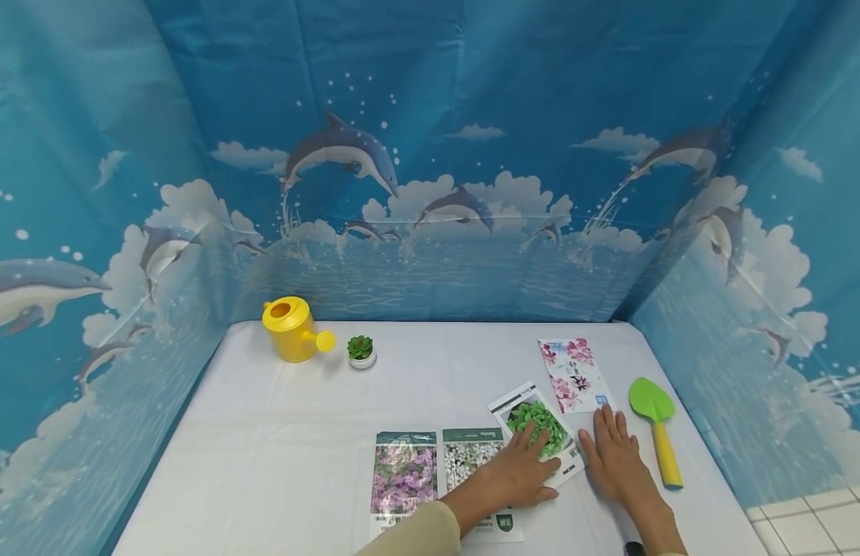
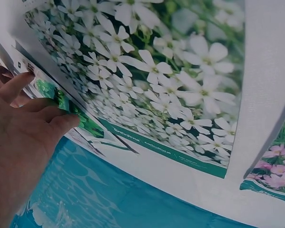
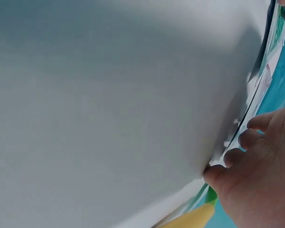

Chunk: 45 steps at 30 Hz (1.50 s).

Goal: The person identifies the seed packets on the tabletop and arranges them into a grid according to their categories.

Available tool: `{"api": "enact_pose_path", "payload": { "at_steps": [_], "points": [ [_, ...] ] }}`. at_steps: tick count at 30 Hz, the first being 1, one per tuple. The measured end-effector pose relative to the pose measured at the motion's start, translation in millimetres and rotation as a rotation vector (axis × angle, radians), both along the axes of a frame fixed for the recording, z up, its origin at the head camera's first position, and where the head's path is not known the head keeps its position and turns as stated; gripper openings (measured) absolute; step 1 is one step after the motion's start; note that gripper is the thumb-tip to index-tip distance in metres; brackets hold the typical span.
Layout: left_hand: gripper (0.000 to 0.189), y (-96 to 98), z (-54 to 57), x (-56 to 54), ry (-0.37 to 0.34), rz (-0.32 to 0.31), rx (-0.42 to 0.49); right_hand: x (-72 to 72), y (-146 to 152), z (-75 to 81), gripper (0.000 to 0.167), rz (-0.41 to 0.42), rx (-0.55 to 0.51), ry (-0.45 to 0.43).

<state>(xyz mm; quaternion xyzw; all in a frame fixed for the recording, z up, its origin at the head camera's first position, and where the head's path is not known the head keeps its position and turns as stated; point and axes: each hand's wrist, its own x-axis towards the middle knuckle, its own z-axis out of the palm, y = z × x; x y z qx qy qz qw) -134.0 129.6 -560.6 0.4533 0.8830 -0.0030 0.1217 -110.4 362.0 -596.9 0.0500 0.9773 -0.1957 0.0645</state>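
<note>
1. Leaf packet (image 1: 539, 417): at 3 o'clock on the surface (image 1: 298, 455), its top turned toward 11.
2. Left hand (image 1: 520, 469): fingers spread over the leaf packet, no pinch seen. Flat, even pressure is advisable; a bent finger could crease it.
3. Right hand (image 1: 617, 455): fingers extended, at the near edge of the blossom packet (image 1: 576, 374); contact cannot be told. A light fingertip touch should suffice.
4. Blossom packet: at 1 o'clock from the leaf packet, just beside; turning either needs room.
5. White-flower packet (image 1: 472, 457): at 8 o'clock from the leaf packet; its straighter edges probably serve as an alignment guide.
6. Trowel (image 1: 662, 444): at 2 o'clock from the right hand; best avoided.
</note>
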Motion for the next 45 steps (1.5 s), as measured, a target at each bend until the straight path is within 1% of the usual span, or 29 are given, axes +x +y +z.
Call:
{"api": "enact_pose_path", "payload": {
  "at_steps": [2, 5, 7, 8, 11, 12, 17, 18, 19, 21, 23, 25, 26, 28, 30, 32, 36, 38, 41, 45],
  "points": [
    [0.056, 1.6, -1.9, 0.7, -0.013, 0.000, -0.008, -0.4, 1.1, 0.0, 0.085, 0.001, 0.002, 0.007],
    [0.057, 4.0, -3.6, 0.5, -0.012, 0.002, -0.024, -1.1, 2.2, 0.5, 0.084, 0.000, 0.002, 0.007],
    [0.058, 4.0, -2.3, 0.2, -0.008, -0.001, -0.025, -1.5, 2.7, 0.3, 0.084, -0.001, 0.002, 0.003],
    [0.058, 5.2, -5.0, -1.0, -0.012, 0.001, -0.029, -1.6, 2.7, 0.2, 0.084, -0.003, -0.001, 0.001],
    [0.056, 5.9, -8.1, -2.6, -0.014, 0.003, -0.026, -1.9, 2.4, -0.5, 0.083, -0.010, -0.007, -0.007],
    [0.055, 7.8, -11.9, -3.2, -0.012, 0.006, -0.029, -1.9, 2.2, -0.7, 0.083, -0.014, -0.012, -0.008],
    [0.055, 7.4, -7.8, -5.9, -0.030, 0.006, -0.015, -1.5, 1.8, -1.6, 0.083, -0.027, -0.030, 0.000],
    [0.055, 7.1, -6.1, -6.6, -0.030, 0.008, -0.010, -1.6, 2.0, -2.1, 0.083, -0.029, -0.034, 0.000],
    [0.055, 5.1, -2.0, -7.3, -0.037, 0.007, -0.004, -1.5, 2.1, -2.3, 0.083, -0.031, -0.037, 0.000],
    [0.055, 6.7, -8.3, -10.9, -0.042, 0.013, 0.004, -1.4, 2.3, -2.8, 0.083, -0.033, -0.046, -0.002],
    [0.054, 6.9, -9.8, -13.3, -0.033, 0.016, 0.008, -2.0, 2.5, -3.2, 0.083, -0.032, -0.048, -0.005],
    [0.053, 9.6, -19.5, -18.5, -0.034, 0.020, 0.014, -2.1, 2.2, -3.3, 0.083, -0.028, -0.048, 0.001],
    [0.053, 9.6, -19.8, -19.8, -0.031, 0.022, 0.014, -2.3, 2.1, -3.4, 0.082, -0.026, -0.046, 0.003],
    [0.053, 9.0, -15.7, -21.0, -0.018, 0.030, 0.004, -2.7, 1.7, -3.8, 0.081, -0.024, -0.044, 0.007],
    [0.053, 9.4, -15.3, -23.1, -0.025, 0.040, 0.000, -2.7, 0.9, -4.0, 0.080, -0.023, -0.045, 0.008],
    [0.052, 7.2, -4.5, -22.1, -0.019, 0.049, -0.010, -3.0, 0.4, -4.2, 0.080, -0.025, -0.049, 0.008],
    [0.051, 6.6, 2.3, -24.9, -0.032, 0.064, 0.001, -3.0, -0.1, -3.5, 0.080, -0.028, -0.054, 0.011],
    [0.051, 5.9, 7.3, -25.9, -0.025, 0.069, 0.010, -2.8, 0.0, -2.8, 0.080, -0.030, -0.053, 0.011],
    [0.050, 6.2, 9.1, -29.3, -0.019, 0.074, 0.018, -2.5, -0.2, -2.3, 0.080, -0.034, -0.053, 0.003],
    [0.050, 6.1, 7.6, -35.1, -0.001, 0.078, 0.006, -2.0, -0.9, -2.6, 0.080, -0.042, -0.064, 0.004]
  ]
}}
